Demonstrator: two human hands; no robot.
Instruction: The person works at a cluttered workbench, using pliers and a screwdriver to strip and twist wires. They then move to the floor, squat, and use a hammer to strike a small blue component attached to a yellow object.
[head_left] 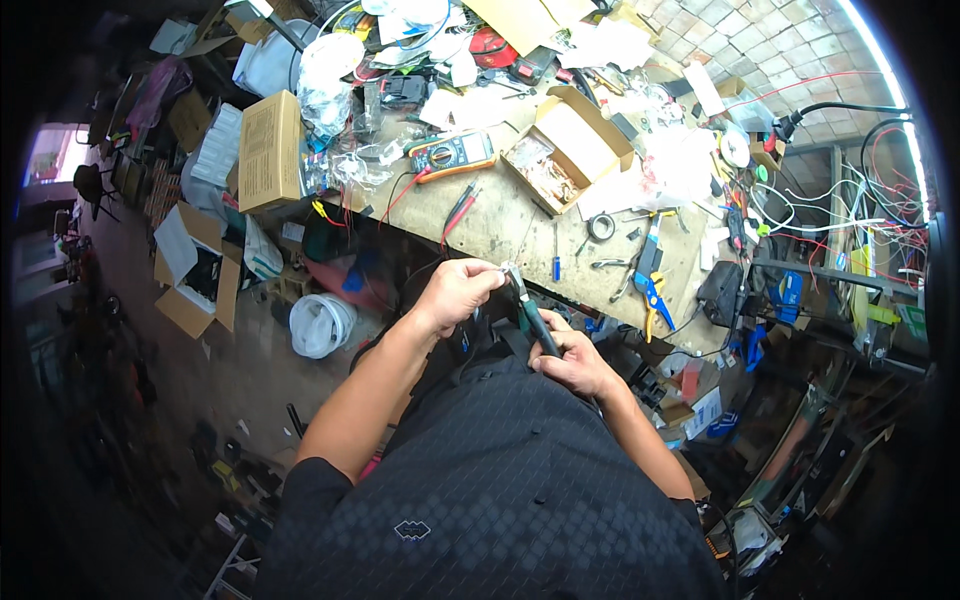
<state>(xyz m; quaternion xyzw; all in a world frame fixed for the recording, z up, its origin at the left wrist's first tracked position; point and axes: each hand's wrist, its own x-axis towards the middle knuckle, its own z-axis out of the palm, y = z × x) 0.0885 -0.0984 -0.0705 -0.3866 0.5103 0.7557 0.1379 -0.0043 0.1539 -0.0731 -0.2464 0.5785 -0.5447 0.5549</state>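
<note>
In front of my body, just off the workbench's near edge, my right hand (572, 360) is wrapped round the dark handles of a pair of pliers (527, 306). Their metal head points up and to the left. My left hand (458, 294) is closed in a pinch right at that head. Whatever sits between its fingertips is too small to name. On the bench (518, 232) beyond lie a blue-handled screwdriver (557, 268), a roll of black tape (601, 228) and blue-and-yellow pliers (655, 303). An open cardboard box (528, 188) holds small copper-coloured pieces.
An orange multimeter (455, 153) lies on the bench, its red and black probes (460, 212) hanging at the edge. A brown carton (268, 152) stands at left. On the floor are a white bucket (322, 326) and an open box (200, 275). Tangled wires (815, 215) crowd the right.
</note>
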